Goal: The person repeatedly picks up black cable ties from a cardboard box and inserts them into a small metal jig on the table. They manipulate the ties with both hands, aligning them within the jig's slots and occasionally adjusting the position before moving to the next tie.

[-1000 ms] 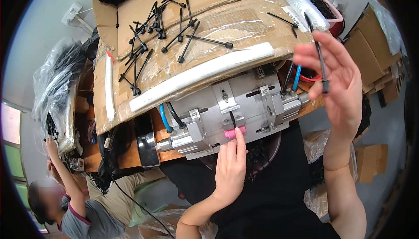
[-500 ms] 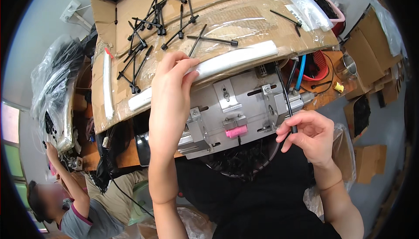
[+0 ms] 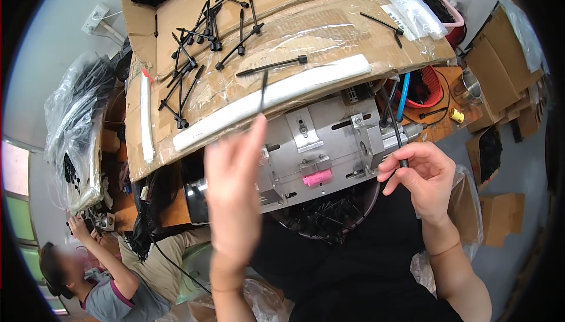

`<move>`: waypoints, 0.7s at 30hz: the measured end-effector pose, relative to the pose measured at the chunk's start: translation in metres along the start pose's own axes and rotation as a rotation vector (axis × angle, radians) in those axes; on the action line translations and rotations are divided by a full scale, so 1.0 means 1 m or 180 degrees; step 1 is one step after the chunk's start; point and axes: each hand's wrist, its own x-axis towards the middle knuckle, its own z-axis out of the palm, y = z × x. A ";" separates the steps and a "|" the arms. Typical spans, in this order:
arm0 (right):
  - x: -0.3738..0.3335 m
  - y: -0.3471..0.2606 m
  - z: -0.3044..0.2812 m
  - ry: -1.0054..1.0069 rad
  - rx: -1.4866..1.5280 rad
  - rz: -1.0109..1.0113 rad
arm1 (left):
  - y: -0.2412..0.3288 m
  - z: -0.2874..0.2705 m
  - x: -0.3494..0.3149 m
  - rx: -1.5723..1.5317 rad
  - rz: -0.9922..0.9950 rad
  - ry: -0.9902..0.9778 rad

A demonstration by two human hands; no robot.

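My left hand (image 3: 235,189), smeared by motion, is over the left part of a metal fixture (image 3: 338,139). From its fingertips a thin black rod (image 3: 263,91) points up across the cardboard's edge. My right hand (image 3: 425,175), at the fixture's right end, pinches another black rod (image 3: 393,113) near its thick lower end. A pink piece (image 3: 318,176) sits at the middle front of the fixture. Beyond it, several black rods with knobbed ends (image 3: 241,33) lie scattered on the cardboard (image 3: 312,30), and one such rod (image 3: 273,66) lies near a white padded strip (image 3: 282,98).
A basket of black parts (image 3: 376,201) stands below the fixture. At right are a red basket (image 3: 436,89), a metal cup (image 3: 469,85), a blue tube (image 3: 404,98) and cardboard boxes (image 3: 500,219). Another person (image 3: 126,298) works at far left.
My left hand has drawn back from the cardboard with a black rod in its fingers. The loose rod beside it has shifted left. My right hand has risen slightly to the right.
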 end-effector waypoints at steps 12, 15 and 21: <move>0.001 -0.002 0.010 -0.0060 -0.0107 -0.0198 | 0.056 0.069 -0.093 0.0647 -0.0039 -0.0731; -0.003 0.000 0.012 -0.0134 -0.0394 -0.0244 | 0.055 0.068 -0.093 0.0651 -0.0052 -0.0748; -0.016 0.010 0.009 -0.0261 -0.0627 -0.0165 | 0.059 0.066 -0.098 0.0783 -0.0062 -0.0624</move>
